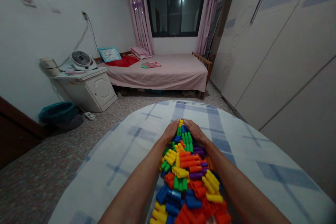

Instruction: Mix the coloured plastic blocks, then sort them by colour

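A long heap of plastic tube blocks (pixel 181 182) in yellow, green, blue, orange-red and purple lies on the bench, narrow between the fingertips and widening back from them between the two bare forearms. Most pieces look like short tubes joined side by side. They overlap too much for an exact count, though there are certainly dozens; one small yellow piece (pixel 181 122) sits right between the fingertips.

The left hand (pixel 171 131) and right hand (pixel 195 132) cup the heap's far end, palms inward. Their fingers are extended and lightly curved, the tips nearly meeting; they are not closed around any single block. How firmly they press cannot be told.

The blocks are probably light, stiff, smooth and slightly slippery, hard to break and likely to roll off the pile. A single piece would be best pinched across its joined tubes; the loose heap is better steadied from both sides.

Around the fingers spreads one blue-and-white checked tablecloth (pixel 141 122). Well beyond them stands one pink-covered bed (pixel 168 77), before one window (pixel 160 3) with two pink curtains. Far to their left are one fan (pixel 81 57), one blue-framed clock (pixel 110 54) and one teal-lined bin (pixel 59 112); to their right, one pale wardrobe (pixel 275 59).
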The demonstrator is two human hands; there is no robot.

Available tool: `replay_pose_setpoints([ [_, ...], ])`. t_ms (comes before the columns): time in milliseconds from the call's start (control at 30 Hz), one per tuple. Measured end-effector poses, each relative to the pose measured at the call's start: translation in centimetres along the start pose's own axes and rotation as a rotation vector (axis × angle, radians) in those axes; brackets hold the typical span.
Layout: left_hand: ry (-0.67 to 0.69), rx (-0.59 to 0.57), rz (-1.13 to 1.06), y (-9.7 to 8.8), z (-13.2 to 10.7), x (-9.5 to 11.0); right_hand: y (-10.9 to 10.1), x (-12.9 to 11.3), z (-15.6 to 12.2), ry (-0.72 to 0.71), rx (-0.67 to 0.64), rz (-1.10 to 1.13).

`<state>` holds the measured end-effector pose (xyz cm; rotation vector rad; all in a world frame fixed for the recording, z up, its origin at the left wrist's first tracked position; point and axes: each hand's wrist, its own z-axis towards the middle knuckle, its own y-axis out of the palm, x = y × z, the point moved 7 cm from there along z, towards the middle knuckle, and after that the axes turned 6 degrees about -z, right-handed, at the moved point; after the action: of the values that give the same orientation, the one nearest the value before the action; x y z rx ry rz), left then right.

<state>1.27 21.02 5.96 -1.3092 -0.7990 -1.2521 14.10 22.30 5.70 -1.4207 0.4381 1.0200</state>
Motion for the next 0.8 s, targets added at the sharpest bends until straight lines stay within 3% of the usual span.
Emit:
replay_pose_setpoints([
  [133, -0.009, -0.094, -0.087, 0.5, -1.6, 1.4, -0.3, -2.4, -1.4, -0.013, -0.059, 0.073],
  [233, 0.023, -0.133, -0.095, 0.5, -3.7, 3.9, -1.5, -5.0, -3.8, -0.051, -0.07, 0.13],
  [367, 0.126, -0.1, 0.002, 0.5, -7.9, 8.0, -2.7, -9.0, -8.6, -0.192, -0.022, 0.088],
  [500, 0.308, -0.069, 0.111, 1.0, -13.4, 10.9, -2.4, -11.6, -14.3, -0.315, 0.024, 0.034],
  [667, 0.417, -0.044, 0.224, 0.7, -19.8, 11.2, -2.3, -12.1, -20.2, -0.29, 0.041, -0.051],
  [733, 0.389, 0.08, 0.246, -1.1, -21.2, 10.1, -3.3, -10.8, -21.4, -0.216, 0.128, -0.062],
  [800, 0.294, 0.296, 0.312, -3.9, -22.0, 8.0, -4.7, -8.1, -22.0, -0.092, 0.286, -0.089],
])
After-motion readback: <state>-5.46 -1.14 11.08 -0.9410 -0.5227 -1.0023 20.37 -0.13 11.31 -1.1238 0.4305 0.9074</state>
